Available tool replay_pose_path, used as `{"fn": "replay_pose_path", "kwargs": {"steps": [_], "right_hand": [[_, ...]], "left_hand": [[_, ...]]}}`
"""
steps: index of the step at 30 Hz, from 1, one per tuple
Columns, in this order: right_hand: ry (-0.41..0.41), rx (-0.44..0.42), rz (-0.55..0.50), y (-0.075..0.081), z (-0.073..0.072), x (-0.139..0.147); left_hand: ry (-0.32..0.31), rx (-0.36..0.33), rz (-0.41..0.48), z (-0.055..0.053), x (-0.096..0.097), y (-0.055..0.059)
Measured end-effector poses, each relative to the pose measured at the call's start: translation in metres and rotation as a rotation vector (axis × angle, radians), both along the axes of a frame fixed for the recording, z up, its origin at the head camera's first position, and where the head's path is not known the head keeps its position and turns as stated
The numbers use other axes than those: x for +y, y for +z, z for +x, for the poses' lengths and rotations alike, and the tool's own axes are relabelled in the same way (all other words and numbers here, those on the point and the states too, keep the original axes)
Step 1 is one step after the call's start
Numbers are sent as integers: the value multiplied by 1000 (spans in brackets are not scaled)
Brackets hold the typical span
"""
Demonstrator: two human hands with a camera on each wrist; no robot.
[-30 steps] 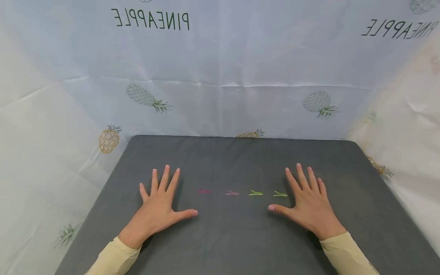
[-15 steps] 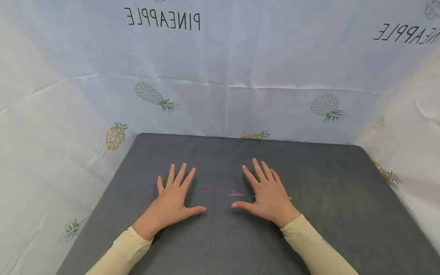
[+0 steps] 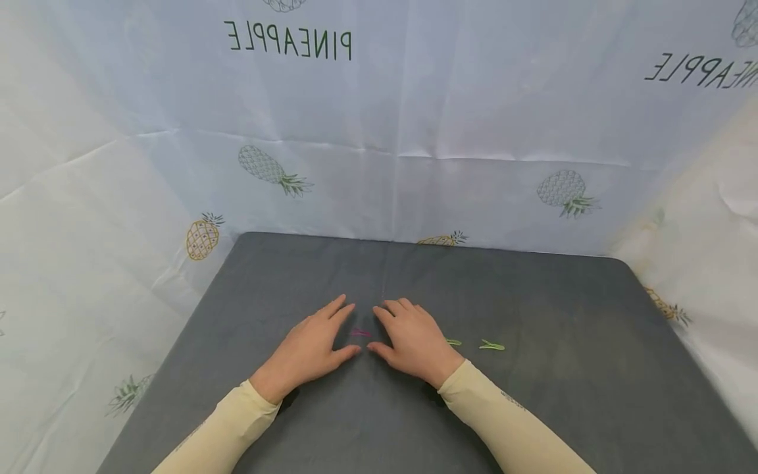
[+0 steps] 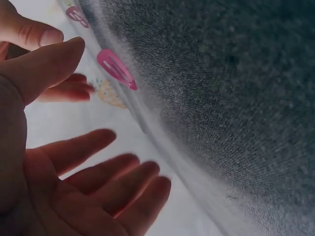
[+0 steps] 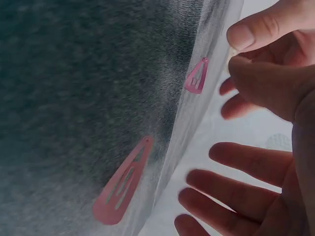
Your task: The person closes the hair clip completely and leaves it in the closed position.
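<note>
A magenta snap hair clip (image 3: 360, 333) lies on the grey table between my hands. My left hand (image 3: 308, 345) hovers just left of it, fingers loosely spread and holding nothing. On its other side is my right hand (image 3: 414, 341), fingers slightly bent, also holding nothing. A paler pink hair clip (image 5: 109, 212) is hidden under the right hand in the head view but shows in the right wrist view. To the right lie two green hair clips, the nearer one (image 3: 453, 342) partly covered by the right hand and the farther one (image 3: 492, 345) fully visible.
The grey cloth-covered table (image 3: 562, 395) has rounded far corners. A white curtain (image 3: 474, 99) printed with pineapples hangs behind it and along both sides.
Both hands have come together toward the magenta clip, the right hand travelling left across the green and pale pink clips. Their spread fingers have drawn closer. The clips still lie in their row.
</note>
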State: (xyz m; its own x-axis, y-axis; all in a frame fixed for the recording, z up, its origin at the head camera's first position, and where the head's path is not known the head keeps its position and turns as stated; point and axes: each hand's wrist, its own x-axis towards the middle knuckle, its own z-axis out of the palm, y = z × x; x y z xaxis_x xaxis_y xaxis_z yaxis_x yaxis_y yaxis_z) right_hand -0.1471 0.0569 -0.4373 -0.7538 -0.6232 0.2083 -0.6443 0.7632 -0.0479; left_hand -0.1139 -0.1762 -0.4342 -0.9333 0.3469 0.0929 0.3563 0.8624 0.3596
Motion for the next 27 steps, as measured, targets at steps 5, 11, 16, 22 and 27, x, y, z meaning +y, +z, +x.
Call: {"fn": "replay_pose_path", "kwargs": {"steps": [5, 11, 16, 22, 27], "right_hand": [[31, 2, -31, -2, -3, -8], [52, -45, -46, -3, -7, -17], [58, -70, -57, -7, -8, -23], [66, -59, -56, -9, -8, -27], [55, -45, -55, -10, -10, -30]], "left_hand": [[1, -42, 1, -5, 5, -3], [-21, -39, 15, -11, 10, -6], [-50, -38, 20, -12, 11, -9], [-70, -16, 25, -12, 10, -8], [-76, -13, 25, -13, 11, -6]]}}
